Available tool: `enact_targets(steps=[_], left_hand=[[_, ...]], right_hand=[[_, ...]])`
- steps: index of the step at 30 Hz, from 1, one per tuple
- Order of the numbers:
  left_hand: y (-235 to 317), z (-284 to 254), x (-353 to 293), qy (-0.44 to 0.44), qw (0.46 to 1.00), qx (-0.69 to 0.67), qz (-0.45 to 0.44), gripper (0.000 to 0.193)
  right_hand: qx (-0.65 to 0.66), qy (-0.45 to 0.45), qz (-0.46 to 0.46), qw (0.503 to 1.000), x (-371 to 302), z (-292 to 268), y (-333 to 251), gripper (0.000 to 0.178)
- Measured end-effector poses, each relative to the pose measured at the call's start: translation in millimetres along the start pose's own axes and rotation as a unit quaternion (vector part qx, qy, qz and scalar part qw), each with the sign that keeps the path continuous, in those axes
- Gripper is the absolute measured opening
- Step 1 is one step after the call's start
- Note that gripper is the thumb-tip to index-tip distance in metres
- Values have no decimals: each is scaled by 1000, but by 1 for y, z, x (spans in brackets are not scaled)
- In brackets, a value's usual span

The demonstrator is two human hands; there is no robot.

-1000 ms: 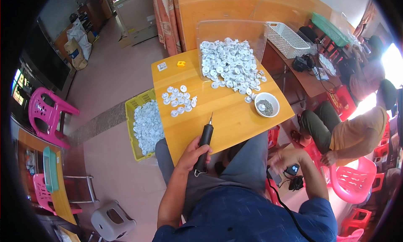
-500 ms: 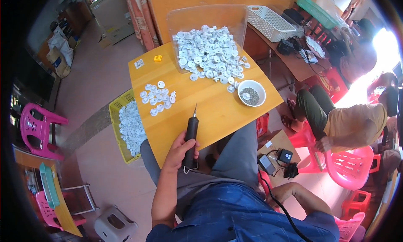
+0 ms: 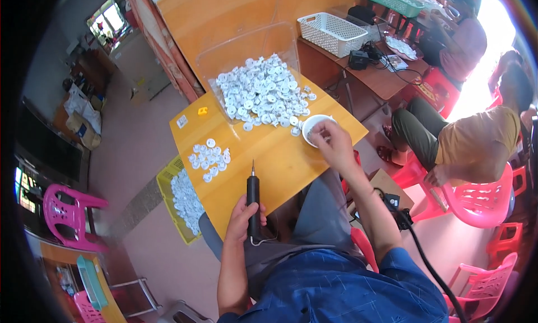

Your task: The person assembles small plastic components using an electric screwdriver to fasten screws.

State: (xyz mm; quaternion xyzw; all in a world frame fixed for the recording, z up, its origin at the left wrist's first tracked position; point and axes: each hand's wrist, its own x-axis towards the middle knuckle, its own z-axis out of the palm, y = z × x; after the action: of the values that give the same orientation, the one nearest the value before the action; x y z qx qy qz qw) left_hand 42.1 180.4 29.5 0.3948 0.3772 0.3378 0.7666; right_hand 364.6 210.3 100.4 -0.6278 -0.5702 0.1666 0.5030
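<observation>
My left hand (image 3: pixel 241 218) is wrapped round a black electric screwdriver (image 3: pixel 253 205), its bit pointing up and away over the table's near edge. At the table's right side my right hand (image 3: pixel 335 145) reaches into a white bowl (image 3: pixel 320 119). Its fingertips are bunched together inside, and what they hold, if anything, is hidden. Small grey screws fill the bowl's bottom, mostly covered by the hand. A large heap of white round plastic parts (image 3: pixel 260 90) spills from a clear tub (image 3: pixel 291 40) behind. A smaller group of these parts (image 3: pixel 211 157) lies to the left of the screwdriver.
A yellow block (image 3: pixel 203 110) lies near the yellow wooden table's (image 3: pixel 280 160) far left corner. Beside the table stands a yellow basket (image 3: pixel 168 197) of white parts. A white basket (image 3: pixel 330 34) and black adapters occupy another table. Two other people sit at the right near pink chairs (image 3: pixel 482 202).
My right hand has come up from beside my body and gone into the bowl. My left hand still grips the screwdriver. The view has shifted somewhat.
</observation>
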Motion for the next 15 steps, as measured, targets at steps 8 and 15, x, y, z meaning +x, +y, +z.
enact_targets(steps=[8, 15], left_hand=[[-1, 2, 1, 9, 1000, 6, 7, 26], [-4, 0, 2, 8, 1000, 7, 12, 27]], right_hand=[[-332, -172, -12, 927, 41, 5, 67, 29], [-362, -216, -26, 906, 46, 14, 83, 24]])
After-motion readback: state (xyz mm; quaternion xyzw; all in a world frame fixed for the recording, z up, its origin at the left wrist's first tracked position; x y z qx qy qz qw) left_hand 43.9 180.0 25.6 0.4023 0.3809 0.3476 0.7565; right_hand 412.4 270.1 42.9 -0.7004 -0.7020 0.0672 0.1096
